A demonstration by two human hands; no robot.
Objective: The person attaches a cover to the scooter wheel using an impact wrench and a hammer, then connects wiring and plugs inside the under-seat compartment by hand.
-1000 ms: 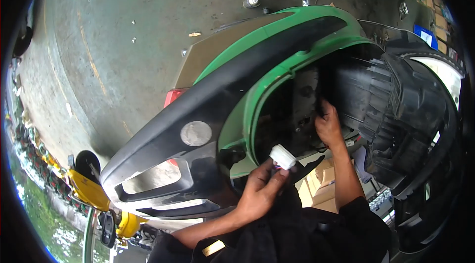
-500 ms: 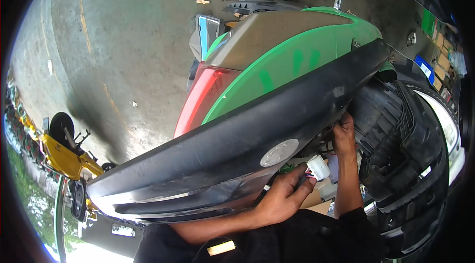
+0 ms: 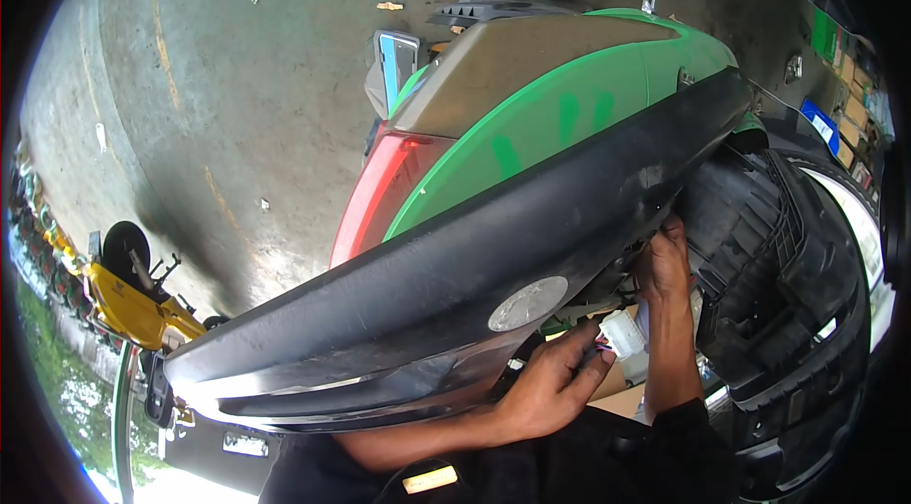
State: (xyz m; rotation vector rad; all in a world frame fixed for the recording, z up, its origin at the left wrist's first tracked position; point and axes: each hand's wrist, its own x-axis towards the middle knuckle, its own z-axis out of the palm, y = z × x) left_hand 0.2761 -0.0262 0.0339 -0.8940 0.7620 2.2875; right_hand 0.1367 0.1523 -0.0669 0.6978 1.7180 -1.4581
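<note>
Watching remotely, I am seeing the left hand, its grip closed, pinching a white, blocky plastic connector, now sitting slightly nearer the right forearm, seemingly gathering the work together beside the long black plastic panel; the right hand's grip I cannot tell.

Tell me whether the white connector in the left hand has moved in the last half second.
Yes: the white connector has shifted slightly rightward in view, away from the round grey disc on the black panel.
</note>
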